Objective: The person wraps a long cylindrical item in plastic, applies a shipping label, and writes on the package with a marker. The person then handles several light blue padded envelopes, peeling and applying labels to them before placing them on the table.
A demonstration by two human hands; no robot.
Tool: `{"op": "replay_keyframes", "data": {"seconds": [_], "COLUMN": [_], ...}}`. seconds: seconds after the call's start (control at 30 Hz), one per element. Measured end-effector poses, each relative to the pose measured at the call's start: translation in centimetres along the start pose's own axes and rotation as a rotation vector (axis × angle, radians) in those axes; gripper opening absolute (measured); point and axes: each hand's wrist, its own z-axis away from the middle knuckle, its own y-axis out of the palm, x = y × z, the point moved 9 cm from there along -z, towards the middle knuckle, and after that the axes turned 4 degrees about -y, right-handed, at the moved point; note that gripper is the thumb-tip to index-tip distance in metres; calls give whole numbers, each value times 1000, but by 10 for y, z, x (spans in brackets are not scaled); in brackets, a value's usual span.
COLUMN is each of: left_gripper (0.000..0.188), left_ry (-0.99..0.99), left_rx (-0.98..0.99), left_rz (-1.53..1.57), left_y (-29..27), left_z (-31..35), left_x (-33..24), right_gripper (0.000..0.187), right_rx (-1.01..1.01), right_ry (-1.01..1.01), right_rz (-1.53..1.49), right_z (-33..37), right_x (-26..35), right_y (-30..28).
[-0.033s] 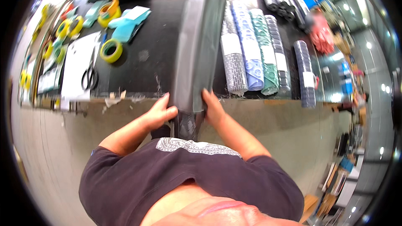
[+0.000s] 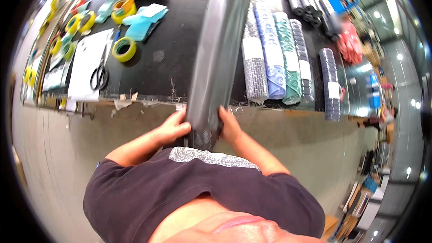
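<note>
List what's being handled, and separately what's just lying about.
In use:
- black package, held between left hand and right hand
- table, beneath it

Apparently just lying about:
- scissors
- white sheet
- yellow tape
- patterned rolls

Wrapped bundle [image 2: 214, 63]: plain dark grey. Worktop [image 2: 166, 78]: black. Grey-and-white roll [image 2: 255, 76]: woven-look pattern. Blue roll [image 2: 275, 78]: pale round motifs. Green roll [image 2: 285, 38]: pale motifs. Dark roll [image 2: 299, 41]: banded. Tape ring [image 2: 132, 52]: yellow. Shirt [image 2: 135, 189]: near-black, white patterned panel.

A white patterned print [image 2: 214, 159] crosses the front of the dark short-sleeved shirt [image 2: 135, 198].
</note>
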Motion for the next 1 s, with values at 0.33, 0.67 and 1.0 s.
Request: {"op": "replay_keyframes", "data": {"seconds": [0.33,0.67,1.0], "left_gripper": [56,89,101], "left_ry": [-668,-74,-123], "left_rx": [45,-524,-311], "left_rz": [346,108,-220], "left_y": [-11,-18,24], "left_z": [65,-39,-5], "left_x": [145,44,2], "right_gripper": [66,61,55], "right_rx": [30,-273,-71], "right_ry": [252,-61,2], "right_rz": [-159,341,436], "right_z": [86,4,38], "right_x": [-50,2,24], "right_y": [-13,-8,19]}}
